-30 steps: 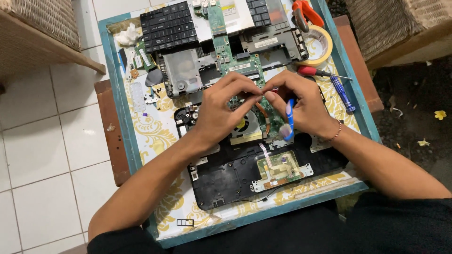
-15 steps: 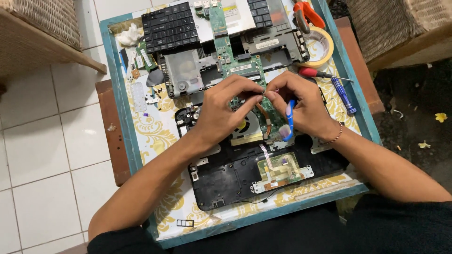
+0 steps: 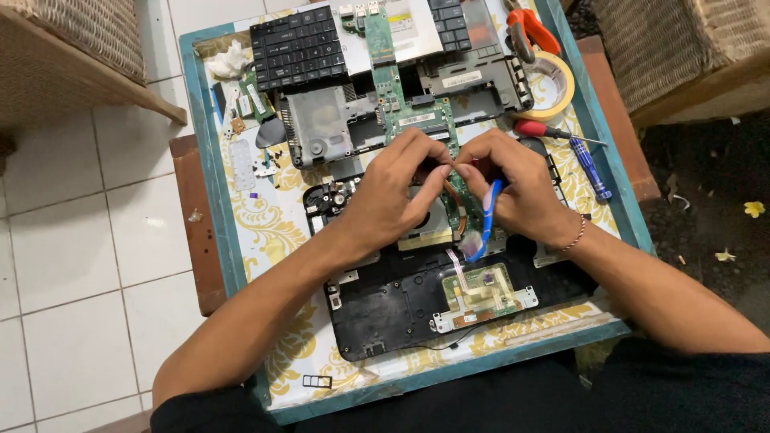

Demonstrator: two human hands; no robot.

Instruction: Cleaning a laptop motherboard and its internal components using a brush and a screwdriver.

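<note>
Both our hands meet over the green circuit board [image 3: 417,120] near the middle of the table [image 3: 210,200]. Our left hand [image 3: 393,200] pinches a small part on it, fingers nearly closed. Our right hand [image 3: 521,188] curls around a blue tool [image 3: 488,220]. Two screwdrivers [image 3: 561,136] lie near the right edge, beside a tape roll [image 3: 565,84].

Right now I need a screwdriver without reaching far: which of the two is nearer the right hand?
The red-handled screwdriver, lying just above the right hand. The blue one lies further out, toward the table's right edge.
</note>
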